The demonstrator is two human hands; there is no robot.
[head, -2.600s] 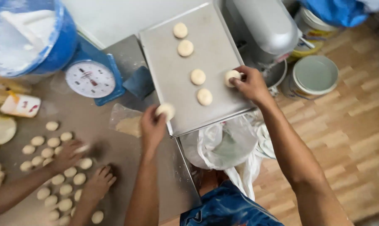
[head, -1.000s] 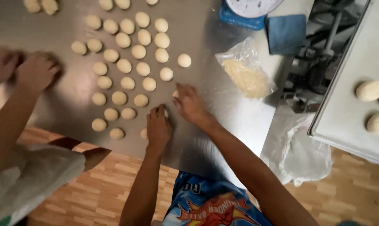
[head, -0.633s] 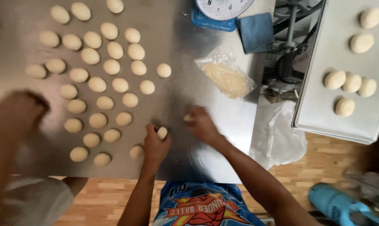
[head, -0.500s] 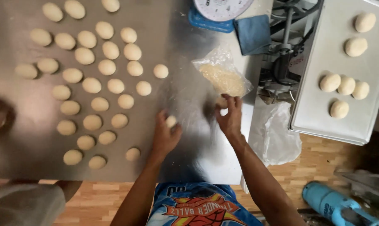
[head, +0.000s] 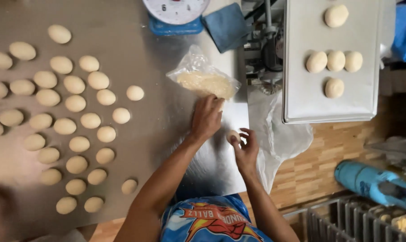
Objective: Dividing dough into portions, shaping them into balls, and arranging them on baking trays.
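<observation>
Head view, dough ball (head: 232, 135) in right-hand grip (head: 245, 145)

A bakery kitchen: steel worktable (head: 136, 27), dough balls (head: 75, 103), scale (head: 176, 13), baking tray (head: 330, 105).

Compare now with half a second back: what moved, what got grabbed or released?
The left hand has gone from the steel table up to the plastic bag of crumbs, fingertips on its edge. The right hand pulled back from the bag and now holds a dough ball. The rows of dough balls and the tray with five balls look unchanged.
</observation>
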